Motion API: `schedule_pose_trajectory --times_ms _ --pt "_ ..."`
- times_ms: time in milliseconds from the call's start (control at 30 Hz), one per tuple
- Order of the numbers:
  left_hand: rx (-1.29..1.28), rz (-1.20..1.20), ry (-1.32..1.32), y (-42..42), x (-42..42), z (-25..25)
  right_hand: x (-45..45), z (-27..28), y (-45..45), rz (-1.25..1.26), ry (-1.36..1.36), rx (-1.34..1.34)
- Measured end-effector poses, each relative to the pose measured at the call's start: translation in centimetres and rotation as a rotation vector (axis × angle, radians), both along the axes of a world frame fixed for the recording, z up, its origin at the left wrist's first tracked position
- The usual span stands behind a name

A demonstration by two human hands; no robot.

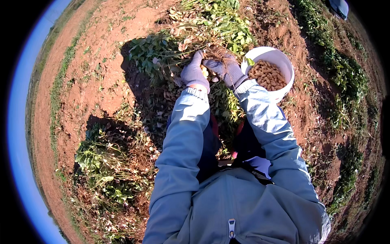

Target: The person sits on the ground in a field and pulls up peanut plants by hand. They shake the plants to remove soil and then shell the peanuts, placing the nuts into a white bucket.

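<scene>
My left hand (195, 72), in a greyish-purple knit glove, closes around the stems of an uprooted peanut plant (161, 55), its thumb pointing away from me. The leafy tops spread to the left. Thin brown roots (217, 52) lie between my hands and drape over my right hand (228, 69), gloved alike. The fingers of that hand point left among the roots; whether they pinch a pod is hidden. Just right of it stands a white plastic bucket (289, 71), with unshelled peanuts (268, 76) in the bottom. A green leaf (249, 61) hangs at its left rim.
More pulled peanut plants (225, 21) are heaped beyond my hands. Another pile (106, 170) lies at my left on reddish soil (100, 82). A row of green plants (341, 64) runs along the right. At the upper right rim a blue item (338, 8) is partly in view.
</scene>
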State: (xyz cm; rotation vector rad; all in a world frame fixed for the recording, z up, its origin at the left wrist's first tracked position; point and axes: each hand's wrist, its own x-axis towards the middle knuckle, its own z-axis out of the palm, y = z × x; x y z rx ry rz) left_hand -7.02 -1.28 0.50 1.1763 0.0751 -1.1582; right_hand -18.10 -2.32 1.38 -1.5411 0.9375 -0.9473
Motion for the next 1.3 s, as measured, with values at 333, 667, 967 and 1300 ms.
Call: schedule_pose_trajectory --times_ms 333,667,967,1300 --pt "0.051 -0.059 -0.208 -1.0 0.3 -2.6 -0.7 -2.1 -2.1 0.119 0.383 -0.246" --pt "-0.168 -0.265 -0.016 -0.2 1.6 -0.4 -5.0 0.7 -0.7 -0.253 0.949 -0.298" --pt "-0.267 -0.372 0.1 -0.1 2.6 -1.1 -5.7 1.1 -1.8 -0.304 0.559 -0.176" --pt "-0.208 -0.154 0.033 -0.7 2.6 -1.9 0.1 0.2 0.6 0.206 0.383 -0.38"
